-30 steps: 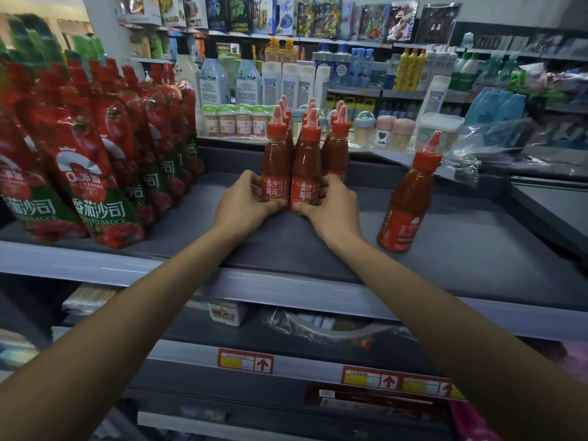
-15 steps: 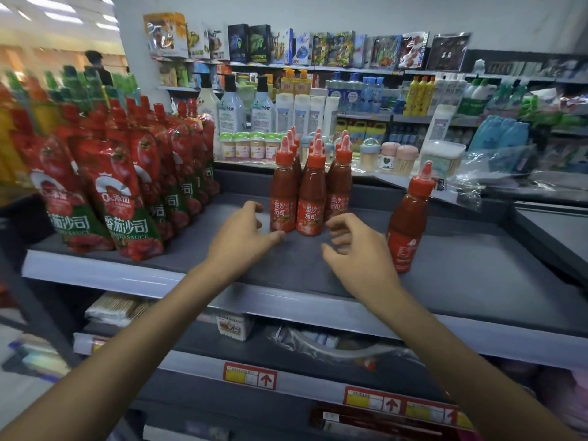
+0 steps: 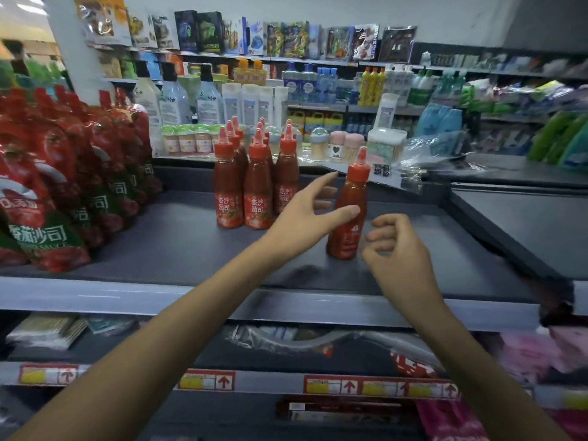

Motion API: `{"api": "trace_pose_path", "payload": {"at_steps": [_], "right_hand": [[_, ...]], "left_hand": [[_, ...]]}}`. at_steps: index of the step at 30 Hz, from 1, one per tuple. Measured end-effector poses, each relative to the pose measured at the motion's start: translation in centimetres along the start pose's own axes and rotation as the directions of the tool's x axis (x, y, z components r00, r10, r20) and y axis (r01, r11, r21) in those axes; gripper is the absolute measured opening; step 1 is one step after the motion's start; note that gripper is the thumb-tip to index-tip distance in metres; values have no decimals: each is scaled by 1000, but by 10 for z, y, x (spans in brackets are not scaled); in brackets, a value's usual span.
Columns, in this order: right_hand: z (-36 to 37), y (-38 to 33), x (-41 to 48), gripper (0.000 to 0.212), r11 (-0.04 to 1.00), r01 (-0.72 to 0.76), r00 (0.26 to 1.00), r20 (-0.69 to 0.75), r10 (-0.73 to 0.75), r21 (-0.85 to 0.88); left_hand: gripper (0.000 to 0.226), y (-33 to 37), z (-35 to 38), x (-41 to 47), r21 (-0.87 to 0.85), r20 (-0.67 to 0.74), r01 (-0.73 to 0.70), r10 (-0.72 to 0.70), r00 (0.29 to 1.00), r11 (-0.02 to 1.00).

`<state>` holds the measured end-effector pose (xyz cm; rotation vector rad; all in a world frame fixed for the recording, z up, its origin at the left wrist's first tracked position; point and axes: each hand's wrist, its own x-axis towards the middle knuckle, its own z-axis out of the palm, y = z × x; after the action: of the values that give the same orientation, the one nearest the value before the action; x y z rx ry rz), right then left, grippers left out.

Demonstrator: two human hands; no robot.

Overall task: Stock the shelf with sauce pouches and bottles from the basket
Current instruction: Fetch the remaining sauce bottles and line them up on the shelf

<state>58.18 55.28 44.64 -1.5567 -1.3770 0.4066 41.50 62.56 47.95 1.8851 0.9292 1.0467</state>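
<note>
A: Shop aisle, with a dark grey shelf point(image 3: 178, 243) running across the middle. Toiletries point(image 3: 251, 100) and boxed goods point(image 3: 206, 35) fill the racks behind it. Where are the hands?

B: Both over the right half of that shelf. The left hand point(image 3: 302, 218) is spread wide, fingers straight and fanned. Its thumb lies across the front of a single red sauce bottle point(image 3: 353, 192).

A: So it has the bottle?

B: Not clamped, no. The thumb is in front and the fingers reach past the bottle's left side, so the hand is open around it. Whether those fingers touch the bottle, I cannot tell.

A: And the right hand point(image 3: 399, 253)?

B: Just right of the same bottle, low by its base. The fingers are loosely curled with nothing inside them. The fingertips sit just beside the bottle, and contact is unclear.

A: The bottle itself?

B: Standing on the shelf between the two hands, red cap up, leaning a touch to the right.

A: The rest of the stock?

B: Left of the left hand, a tight group of matching bottles point(image 3: 257, 198) stands upright, further back on the shelf. Well out to the left, red sauce pouches point(image 3: 47, 202) stand in file. Below the wrists, yellow price tags point(image 3: 206, 380) with red arrows line the lower shelf edge.
</note>
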Motion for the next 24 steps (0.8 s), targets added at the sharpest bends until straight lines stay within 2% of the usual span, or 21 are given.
{"api": "trace_pose_path", "payload": {"at_steps": [2,5,10,14,16,18,20,22,24], "right_hand": [[4,2,2,43,999,-31,996,87,33,-23],[8,4,7,52,998,-14,993,120,21,-60],[20,-2,12,53,995,17,991,131,-3,-103],[34,-9,20,71,984,41,993,114,-21,-175],[35,-11,25,71,980,60,995,90,-44,-192],[31,-10,29,66,991,42,993,118,-27,-130],[28,-7,33,65,1000,-3,979,202,-3,29],[28,-1,38,67,979,-66,960,279,11,190],[30,1,42,66,962,-96,937,349,0,257]], "left_hand": [[56,2,9,13,-50,41,-21,23,999,999],[42,0,15,19,-35,-16,-57,56,998,998],[40,-2,11,16,65,-182,-51,62,981,997],[43,4,11,14,213,-216,16,31,976,977],[39,7,7,13,191,-196,51,-13,981,980],[33,10,-1,10,70,-133,63,-54,990,996],[25,14,-11,7,-30,-74,45,-47,996,999],[25,16,-20,4,-50,-68,5,-8,998,999],[23,15,-26,4,-37,-110,-3,-1,994,999]]}}
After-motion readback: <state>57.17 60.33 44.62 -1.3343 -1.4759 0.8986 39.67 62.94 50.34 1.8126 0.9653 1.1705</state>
